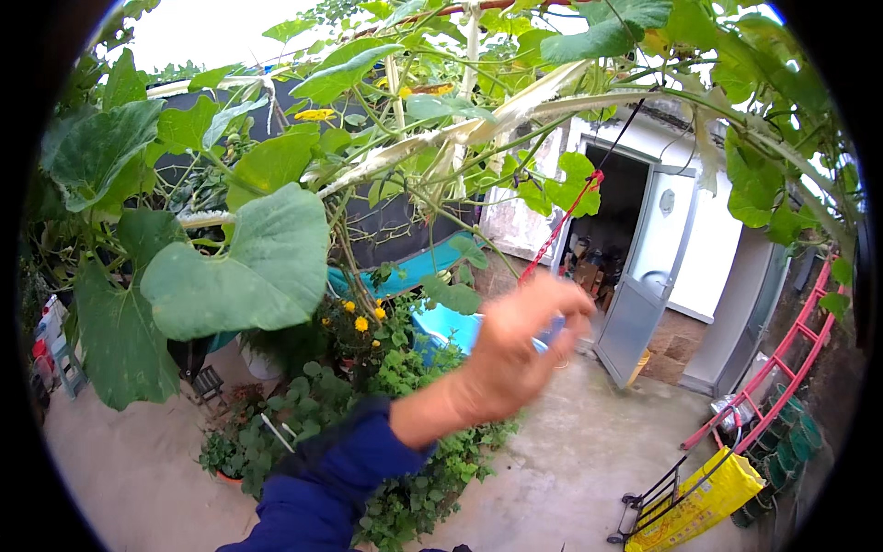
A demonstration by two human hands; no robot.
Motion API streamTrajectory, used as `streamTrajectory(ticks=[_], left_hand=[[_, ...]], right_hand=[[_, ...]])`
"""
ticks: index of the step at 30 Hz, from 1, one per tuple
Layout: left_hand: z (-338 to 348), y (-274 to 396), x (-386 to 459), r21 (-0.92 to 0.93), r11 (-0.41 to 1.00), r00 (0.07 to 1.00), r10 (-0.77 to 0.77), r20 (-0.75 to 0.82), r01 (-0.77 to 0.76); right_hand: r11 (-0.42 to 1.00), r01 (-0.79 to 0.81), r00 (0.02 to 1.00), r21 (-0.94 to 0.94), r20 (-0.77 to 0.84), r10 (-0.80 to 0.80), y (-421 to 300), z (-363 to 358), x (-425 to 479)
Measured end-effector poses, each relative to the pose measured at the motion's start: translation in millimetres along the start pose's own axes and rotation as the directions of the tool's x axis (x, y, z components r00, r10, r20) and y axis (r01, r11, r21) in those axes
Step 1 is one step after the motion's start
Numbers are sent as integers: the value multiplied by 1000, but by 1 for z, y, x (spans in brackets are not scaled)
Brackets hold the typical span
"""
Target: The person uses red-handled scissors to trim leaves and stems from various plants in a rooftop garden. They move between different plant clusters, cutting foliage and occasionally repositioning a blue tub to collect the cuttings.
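Observation:
My left hand [514, 352], blurred, reaches up from a navy sleeve [324, 476] in the middle of the view. Its fingers are curled, and a gap shows between thumb and forefinger. A red twisted rope [555, 238] slants down from a dark cord [624, 134] tied to the overhead trellis pole [586, 103]. The rope's lower end disappears at the back of my hand; whether my hidden fingers grip it, I cannot tell. My right hand is out of view. Broad gourd-like leaves [252, 265] hang to the left of my hand.
Below my arm grow potted plants [414, 441] and yellow flowers [361, 323], beside a light-blue tub [448, 328]. A metal door [641, 276] stands ajar. At right are a red ladder [786, 366], green netting [793, 435] and a hand truck [655, 500] with a yellow sack [703, 500].

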State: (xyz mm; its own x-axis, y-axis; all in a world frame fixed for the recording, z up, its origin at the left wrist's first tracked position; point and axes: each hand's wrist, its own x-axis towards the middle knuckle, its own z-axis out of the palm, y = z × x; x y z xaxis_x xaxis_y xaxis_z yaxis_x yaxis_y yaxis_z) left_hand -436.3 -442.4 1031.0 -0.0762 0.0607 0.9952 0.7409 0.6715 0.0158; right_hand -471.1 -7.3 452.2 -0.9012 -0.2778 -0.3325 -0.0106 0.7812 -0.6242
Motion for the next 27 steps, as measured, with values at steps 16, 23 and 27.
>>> streamTrajectory(ticks=[16,23,27], left_hand=[[-134,-139,313,193,935,946,-259,-195,296],[-138,-180,324,344,830,829,-522,199,439],[-146,-184,331,385,816,774,-554,306,431]], right_hand=[[804,-157,987,573,121,107,-110,26,26],[904,-79,992,420,-57,113,-120,20,-26],[898,-50,977,437,-165,135,-124,27,-46]])
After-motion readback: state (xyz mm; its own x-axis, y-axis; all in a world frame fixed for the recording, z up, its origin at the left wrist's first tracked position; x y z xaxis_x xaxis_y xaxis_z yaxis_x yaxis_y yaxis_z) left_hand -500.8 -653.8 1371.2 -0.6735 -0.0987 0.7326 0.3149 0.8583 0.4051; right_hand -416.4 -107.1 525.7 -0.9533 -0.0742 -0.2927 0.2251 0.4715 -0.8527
